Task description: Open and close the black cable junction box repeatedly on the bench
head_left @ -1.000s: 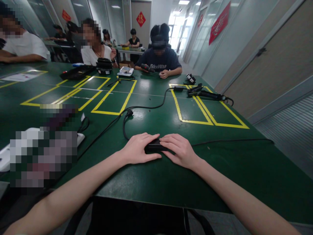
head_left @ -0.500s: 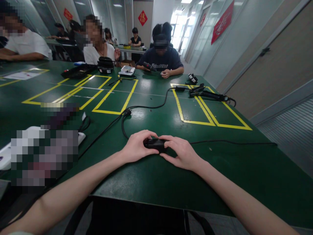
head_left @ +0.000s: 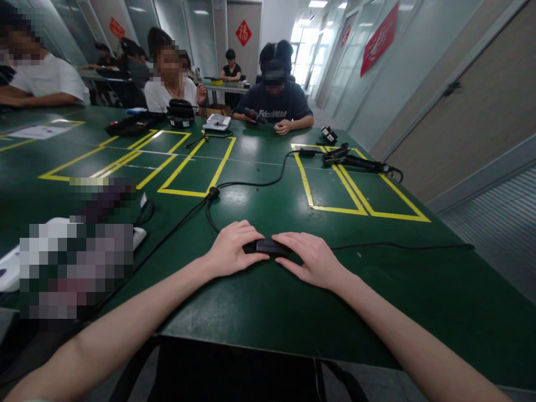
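Head view: both hands rest flat on a small black adapter box (head_left: 270, 246) lying on the green bench (head_left: 268, 301) near its front edge. Left hand (head_left: 231, 249) covers its left end, right hand (head_left: 315, 258) its right end; fingers loose, neither closed in a grip. Black cable (head_left: 247, 183) runs away from it across the bench. Step looks like steadying the box; next likely needs a firmer pinch at both ends.
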A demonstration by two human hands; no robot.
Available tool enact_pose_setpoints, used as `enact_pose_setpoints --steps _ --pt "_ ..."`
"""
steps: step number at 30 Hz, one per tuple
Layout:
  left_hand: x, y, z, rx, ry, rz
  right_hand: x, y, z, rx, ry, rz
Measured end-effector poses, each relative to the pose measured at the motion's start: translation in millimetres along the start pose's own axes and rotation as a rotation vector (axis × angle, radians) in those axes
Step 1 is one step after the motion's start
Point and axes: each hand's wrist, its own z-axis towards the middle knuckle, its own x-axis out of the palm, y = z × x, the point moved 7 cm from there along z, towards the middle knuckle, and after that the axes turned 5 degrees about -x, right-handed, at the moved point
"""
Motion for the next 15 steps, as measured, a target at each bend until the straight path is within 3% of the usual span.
enact_pose_setpoints --steps 3,8,15 --pt "0.0 -3 0 0.026 0.005 0.023 1 -1 -1 0.020 0.039 0.014" --pt "2.1 -1 0 -0.046 0.048 0.006 -3 1 -2 0.009 0.023 -0.010" --pt "9.5 4 -2 -0.088 0.104 -0.057 10 6 -4 -0.028 0.187 -0.073"
